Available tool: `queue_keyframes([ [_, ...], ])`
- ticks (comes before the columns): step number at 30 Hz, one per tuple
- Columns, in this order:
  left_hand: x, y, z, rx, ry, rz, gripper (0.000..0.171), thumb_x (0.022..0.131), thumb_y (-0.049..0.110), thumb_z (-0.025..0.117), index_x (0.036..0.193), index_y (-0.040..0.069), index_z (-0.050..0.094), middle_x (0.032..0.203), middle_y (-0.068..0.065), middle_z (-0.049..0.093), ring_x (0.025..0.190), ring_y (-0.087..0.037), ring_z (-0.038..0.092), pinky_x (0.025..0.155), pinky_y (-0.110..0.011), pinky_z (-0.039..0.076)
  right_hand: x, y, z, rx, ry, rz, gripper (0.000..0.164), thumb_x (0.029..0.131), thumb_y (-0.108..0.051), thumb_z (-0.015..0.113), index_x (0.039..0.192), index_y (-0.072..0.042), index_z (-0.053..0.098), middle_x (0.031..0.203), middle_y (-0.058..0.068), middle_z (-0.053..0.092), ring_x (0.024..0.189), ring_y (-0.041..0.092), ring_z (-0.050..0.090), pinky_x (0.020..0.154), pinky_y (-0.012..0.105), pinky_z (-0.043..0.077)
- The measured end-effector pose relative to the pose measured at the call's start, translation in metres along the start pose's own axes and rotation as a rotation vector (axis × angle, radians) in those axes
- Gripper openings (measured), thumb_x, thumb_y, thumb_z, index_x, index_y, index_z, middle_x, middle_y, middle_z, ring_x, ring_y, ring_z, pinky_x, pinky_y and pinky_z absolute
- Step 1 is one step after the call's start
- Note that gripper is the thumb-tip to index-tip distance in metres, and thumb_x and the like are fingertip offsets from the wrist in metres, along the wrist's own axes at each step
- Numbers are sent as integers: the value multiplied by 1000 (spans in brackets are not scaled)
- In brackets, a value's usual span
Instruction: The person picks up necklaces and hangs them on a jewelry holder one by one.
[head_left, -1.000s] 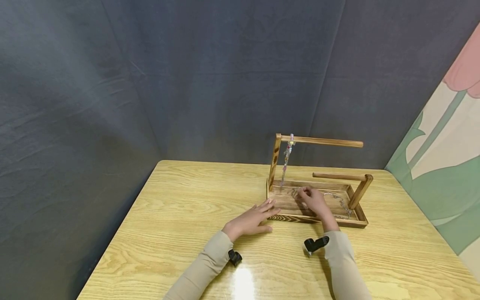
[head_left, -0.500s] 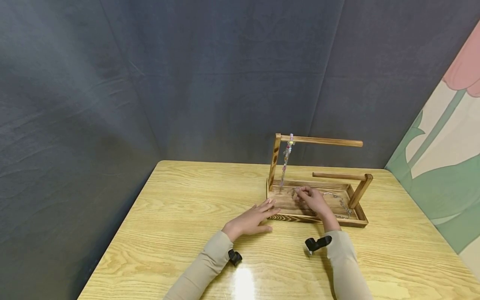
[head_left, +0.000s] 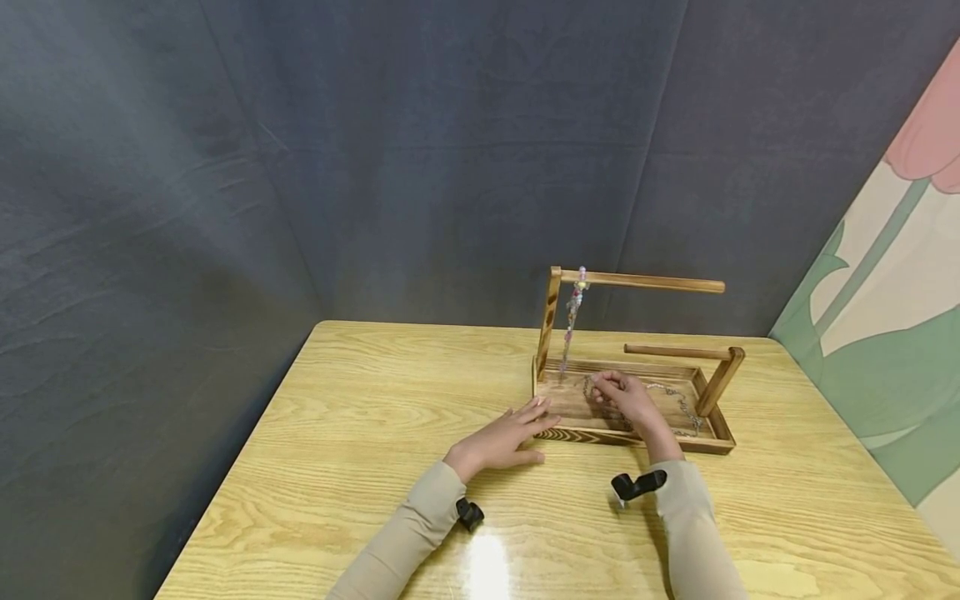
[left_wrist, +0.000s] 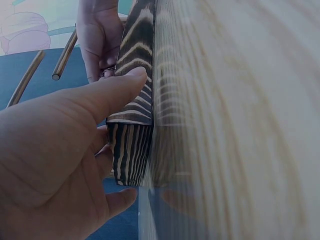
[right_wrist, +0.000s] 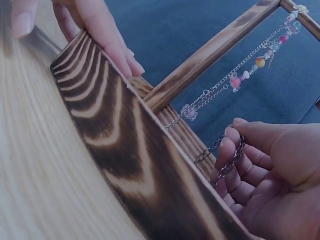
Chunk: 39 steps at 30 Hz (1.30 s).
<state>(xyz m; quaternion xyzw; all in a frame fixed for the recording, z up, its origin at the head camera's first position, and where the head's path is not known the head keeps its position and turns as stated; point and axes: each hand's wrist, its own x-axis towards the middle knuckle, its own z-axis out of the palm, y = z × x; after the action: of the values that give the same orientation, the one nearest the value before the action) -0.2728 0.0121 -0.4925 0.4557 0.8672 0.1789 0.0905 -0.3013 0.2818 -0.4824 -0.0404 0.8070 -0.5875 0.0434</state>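
A small wooden jewelry stand with a shallow tray (head_left: 585, 437) sits on the table. My left hand (head_left: 501, 442) rests at the tray's left front corner, fingers straight over the rim; in the left wrist view its thumb (left_wrist: 120, 87) overlaps the striped front wall. Over the tray, my right hand (head_left: 626, 398) pinches a metal chain (right_wrist: 235, 159) between thumb and index finger, a loop of links hanging beside the fingers. A chain necklace (head_left: 686, 408) lies in the tray's right part. Part of the tray is hidden behind my right hand.
A colorful beaded necklace (head_left: 574, 308) hangs at the left end of the upper bar (head_left: 652, 283). A shorter, lower bar (head_left: 675, 352) stands at the right. A dark curtain (head_left: 450, 167) is behind the table (head_left: 375, 400), and a flower-patterned cloth (head_left: 885, 333) to the right.
My right hand has shifted very slightly left with its fingers above the tray, and more chain links show at its left. My left hand has stayed in place.
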Motion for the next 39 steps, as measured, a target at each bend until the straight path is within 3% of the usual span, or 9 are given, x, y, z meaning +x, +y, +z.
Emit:
queue_keyframes([
  [16, 0, -1, 3, -4, -6, 0, 64, 95, 40, 47, 150, 24, 18, 157, -5, 3, 144, -18, -2, 112, -53, 17, -1, -7, 0, 77, -31, 34, 52, 96, -31, 51, 127, 10, 47, 99, 14, 62, 88, 21, 62, 81, 36, 53],
  [29, 2, -3, -2, -6, -2, 14, 64, 95, 39, 48, 150, 22, 19, 157, -6, 2, 144, -21, -2, 112, -55, 16, -2, -20, -2, 157, -85, -63, 48, 97, -19, 50, 128, 16, 41, 108, 13, 59, 92, 12, 62, 91, 34, 50],
  [36, 0, 0, -3, -12, -8, 18, 64, 95, 38, 48, 150, 20, 19, 157, -7, 1, 144, -23, -2, 112, -55, 15, -3, -25, -1, 130, -69, -65, 47, 97, -19, 50, 128, 15, 42, 120, 26, 51, 100, 18, 62, 94, 36, 47],
  [39, 0, 0, -3, -19, -11, 21, 64, 95, 37, 48, 150, 19, 19, 157, -7, 1, 144, -23, -2, 112, -56, 15, -4, -26, 0, 141, -67, -58, 45, 97, -20, 50, 127, 13, 44, 119, 22, 52, 101, 18, 61, 94, 35, 48],
])
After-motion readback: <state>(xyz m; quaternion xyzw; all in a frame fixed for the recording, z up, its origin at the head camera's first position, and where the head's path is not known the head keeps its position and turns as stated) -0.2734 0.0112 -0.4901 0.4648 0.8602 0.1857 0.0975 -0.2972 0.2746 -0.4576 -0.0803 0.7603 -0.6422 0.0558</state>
